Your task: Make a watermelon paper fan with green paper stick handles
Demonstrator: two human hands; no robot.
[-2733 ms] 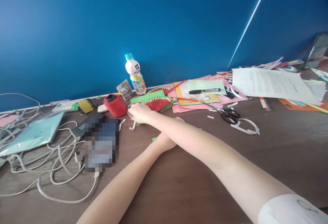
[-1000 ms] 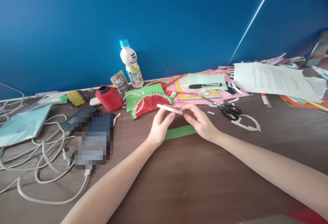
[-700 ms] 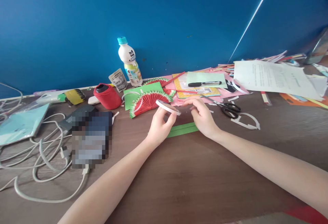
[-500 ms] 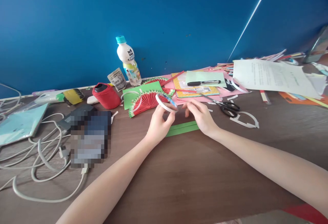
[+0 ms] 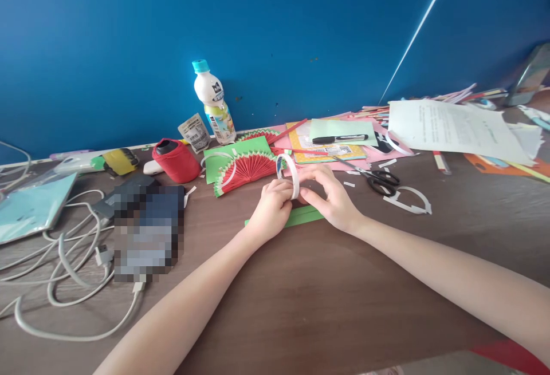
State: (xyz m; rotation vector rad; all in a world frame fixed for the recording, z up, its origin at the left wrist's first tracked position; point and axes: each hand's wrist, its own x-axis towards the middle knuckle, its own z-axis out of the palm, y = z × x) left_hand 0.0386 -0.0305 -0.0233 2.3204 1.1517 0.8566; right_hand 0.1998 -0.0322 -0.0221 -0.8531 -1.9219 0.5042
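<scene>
A narrow roll of white tape [image 5: 294, 179] stands on edge in my left hand [image 5: 271, 209], whose fingers are closed round its lower side. My right hand [image 5: 333, 198] has its fingers and thumb curled against the roll's right side, at the outer rim. Beneath both hands lies a folded green paper strip [image 5: 304, 216], partly covered by them. Just behind the left hand is a red pleated paper fan [image 5: 249, 169] with a green and white edge, resting partly on a green paper sheet [image 5: 215, 164].
Black-handled scissors [image 5: 380, 181] lie right of my hands, near a white strip loop [image 5: 415, 202] and small paper scraps. A black marker [image 5: 339, 139] sits on stacked papers. Behind stand a bottle [image 5: 218, 109] and a red-wrapped roll [image 5: 178, 163]. A phone [image 5: 150, 232] and cables fill the left.
My left hand has turned the tape roll from tilted to upright and brought it slightly right and lower. My right hand has moved left, its fingers now against the roll.
</scene>
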